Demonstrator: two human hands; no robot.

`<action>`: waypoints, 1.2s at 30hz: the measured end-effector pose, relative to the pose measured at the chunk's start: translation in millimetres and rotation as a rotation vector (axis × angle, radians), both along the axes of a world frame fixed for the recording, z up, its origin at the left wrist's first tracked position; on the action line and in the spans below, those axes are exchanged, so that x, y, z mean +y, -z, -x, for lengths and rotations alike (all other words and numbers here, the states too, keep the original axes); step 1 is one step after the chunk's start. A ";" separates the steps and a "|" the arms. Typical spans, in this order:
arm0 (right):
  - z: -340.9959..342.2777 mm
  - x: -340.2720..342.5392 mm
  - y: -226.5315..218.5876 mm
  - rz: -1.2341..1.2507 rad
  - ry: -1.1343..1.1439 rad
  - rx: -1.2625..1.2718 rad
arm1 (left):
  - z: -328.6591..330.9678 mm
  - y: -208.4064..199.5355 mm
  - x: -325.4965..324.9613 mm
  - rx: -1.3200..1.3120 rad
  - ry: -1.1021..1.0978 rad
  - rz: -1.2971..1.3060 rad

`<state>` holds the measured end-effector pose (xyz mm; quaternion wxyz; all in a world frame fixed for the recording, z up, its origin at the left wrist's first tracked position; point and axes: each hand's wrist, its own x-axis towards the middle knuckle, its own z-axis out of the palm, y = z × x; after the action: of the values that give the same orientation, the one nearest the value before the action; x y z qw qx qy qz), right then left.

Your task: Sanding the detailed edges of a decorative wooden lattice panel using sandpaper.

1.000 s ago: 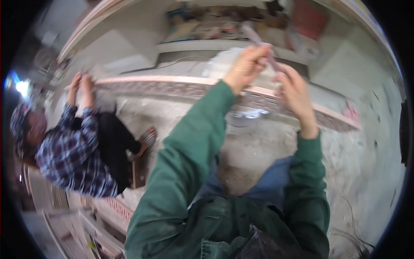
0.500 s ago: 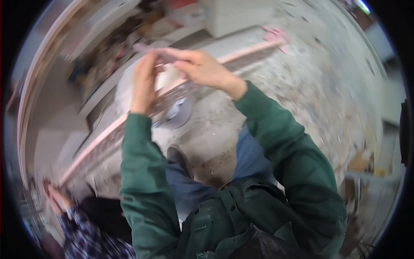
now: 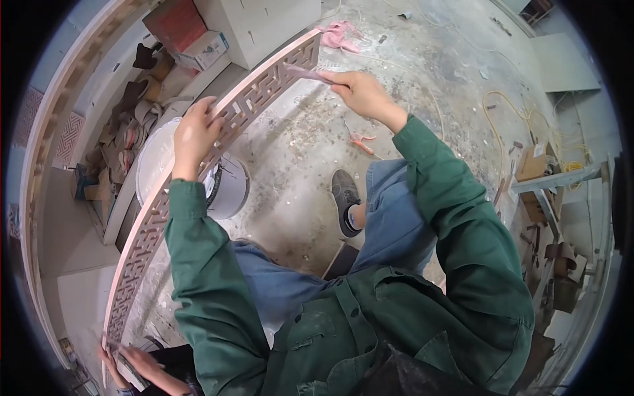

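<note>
A long pale wooden lattice panel [image 3: 129,254] with cut-out fretwork runs on edge from the lower left to the upper middle. My left hand [image 3: 197,135] is closed over its upper edge, partly hiding the fretwork there. To the right of the panel, my right hand [image 3: 364,96] pinches one end of a thin, flat pinkish strip [image 3: 307,72]. The strip's other end points left and overlaps the far part of the panel; whether it touches the wood I cannot tell. Its material is not clear.
A pale bucket [image 3: 231,188] stands against the panel's near side. Orange-handled pliers [image 3: 361,142] and a pink cloth [image 3: 340,36] lie on the dusty floor. At lower left, another person's hands [image 3: 139,363] are by the panel's near end. A yellow hose [image 3: 505,109] curls at right.
My hands have come apart. My left hand now grips the panel's edge, while my right hand has moved right with the strip. The view has shifted, bringing the pliers into sight.
</note>
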<state>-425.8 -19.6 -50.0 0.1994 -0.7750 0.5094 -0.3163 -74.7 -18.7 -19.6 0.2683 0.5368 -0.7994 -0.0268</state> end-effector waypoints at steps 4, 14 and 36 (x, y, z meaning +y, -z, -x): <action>5.1 -4.0 -7.4 0.198 0.138 0.374 | 23.2 -5.2 6.2 0.029 -0.112 -0.041; 54.1 -72.8 -17.5 0.525 -0.067 0.673 | 42.3 -6.8 17.7 -0.168 -0.280 -0.017; 5.5 -67.9 2.2 0.219 0.181 0.566 | 104.9 3.1 -39.2 -0.312 -0.191 0.074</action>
<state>-431.3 -87.5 -52.2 -0.0638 -0.8007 0.5744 -0.1576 -179.5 -57.9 -22.6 0.1622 0.5976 -0.7772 0.1118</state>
